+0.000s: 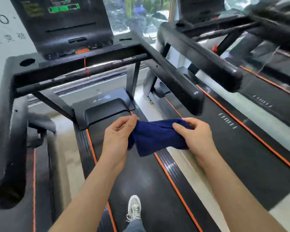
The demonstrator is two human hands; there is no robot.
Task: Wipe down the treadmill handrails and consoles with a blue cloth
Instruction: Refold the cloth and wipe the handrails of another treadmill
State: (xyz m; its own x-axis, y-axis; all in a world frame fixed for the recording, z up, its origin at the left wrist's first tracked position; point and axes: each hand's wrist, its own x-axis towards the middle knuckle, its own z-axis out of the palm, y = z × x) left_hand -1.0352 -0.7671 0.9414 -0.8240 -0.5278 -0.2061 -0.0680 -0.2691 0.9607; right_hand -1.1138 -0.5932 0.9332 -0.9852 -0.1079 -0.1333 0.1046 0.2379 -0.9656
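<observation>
A dark blue cloth (156, 136) hangs stretched between both my hands over the treadmill belt (141, 178). My left hand (117, 136) pinches its left end and my right hand (196, 136) grips its right end. Ahead stands the black treadmill console (65, 25) with a lit green display. Below the console runs the front crossbar (84, 71). The right handrail (171, 76) slopes toward me just above my right hand. The left handrail (8, 131) runs down the left side. Neither hand touches a rail or the console.
A second treadmill (251, 104) stands close on the right, its handrail (206, 56) parallel to mine. Another machine's belt (40, 190) lies beyond the left handrail. My grey shoe (134, 208) rests on the belt. A window is behind the consoles.
</observation>
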